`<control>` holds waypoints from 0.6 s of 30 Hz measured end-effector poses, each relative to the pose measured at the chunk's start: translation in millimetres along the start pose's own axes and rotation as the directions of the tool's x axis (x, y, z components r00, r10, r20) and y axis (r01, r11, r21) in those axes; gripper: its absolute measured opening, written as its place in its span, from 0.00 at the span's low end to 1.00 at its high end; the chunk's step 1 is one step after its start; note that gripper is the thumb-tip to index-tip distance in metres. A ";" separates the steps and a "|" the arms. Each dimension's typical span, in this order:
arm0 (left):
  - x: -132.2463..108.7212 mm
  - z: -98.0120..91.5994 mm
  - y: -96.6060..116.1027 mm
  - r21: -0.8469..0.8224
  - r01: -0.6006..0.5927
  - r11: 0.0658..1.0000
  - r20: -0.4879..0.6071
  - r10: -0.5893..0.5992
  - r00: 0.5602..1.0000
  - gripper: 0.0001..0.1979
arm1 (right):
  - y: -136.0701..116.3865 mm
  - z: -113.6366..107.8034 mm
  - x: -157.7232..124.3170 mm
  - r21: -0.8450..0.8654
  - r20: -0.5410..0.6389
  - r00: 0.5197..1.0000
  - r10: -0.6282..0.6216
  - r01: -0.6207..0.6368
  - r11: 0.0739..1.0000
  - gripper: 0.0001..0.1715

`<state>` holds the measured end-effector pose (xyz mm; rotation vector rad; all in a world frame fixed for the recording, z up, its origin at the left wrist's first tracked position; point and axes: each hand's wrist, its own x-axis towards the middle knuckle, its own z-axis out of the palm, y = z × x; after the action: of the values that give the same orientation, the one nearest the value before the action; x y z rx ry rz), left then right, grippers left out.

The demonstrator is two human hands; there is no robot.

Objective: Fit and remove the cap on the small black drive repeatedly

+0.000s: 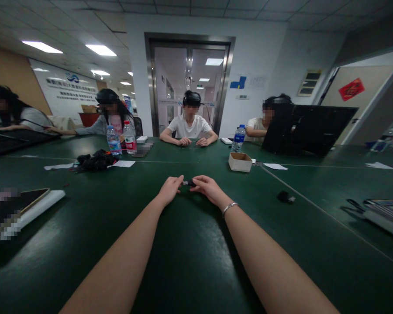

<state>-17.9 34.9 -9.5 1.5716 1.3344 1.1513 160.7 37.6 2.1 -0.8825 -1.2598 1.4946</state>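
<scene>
At the left end of the green table (94,244), where light lies in a dull sheen on the surface, a dark flat item (32,203), partly blurred, rests on something white. Beyond it, a lettered sign (68,93) hangs on the wall behind two seated people, and a black tangle (96,161) lies near a blue-capped bottle (114,141) and a red-capped one (130,137). In the middle, my left hand (170,190) has its fingertips at the silver end of a small black piece (191,183); whether they pinch it I cannot tell. My right hand (209,189) is clamped on its dark body, just above the tabletop. Opposite me sits a person in a white shirt (191,126), before metal-framed glass doors (170,78). Rightward stand a bottle with a blue label (238,138) and an open pale box (240,162), then a second dark piece (284,197) near a thin seam, a big black screen (311,128) and, further right, a red diamond (351,89) on a door.
</scene>
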 end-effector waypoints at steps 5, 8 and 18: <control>-2.8 -0.3 1.0 0.028 -0.105 0.994 0.006 0.104 0.995 0.17 | 0.4 -0.2 0.1 -0.014 -0.003 1.000 0.002 -0.002 1.000 0.12; -2.5 -1.5 1.2 0.004 -0.054 0.999 0.013 0.053 0.998 0.19 | -0.3 0.0 -0.7 -0.023 0.007 1.000 0.000 0.000 1.000 0.12; -7.5 -1.1 5.1 0.048 -0.137 0.989 0.044 0.135 0.990 0.18 | -0.9 0.6 -1.2 -0.011 -0.003 1.000 0.002 -0.002 1.000 0.11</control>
<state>-17.8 26.7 -5.5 1.7370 1.2546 1.1686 160.7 36.3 3.0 -0.8932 -1.2664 1.4884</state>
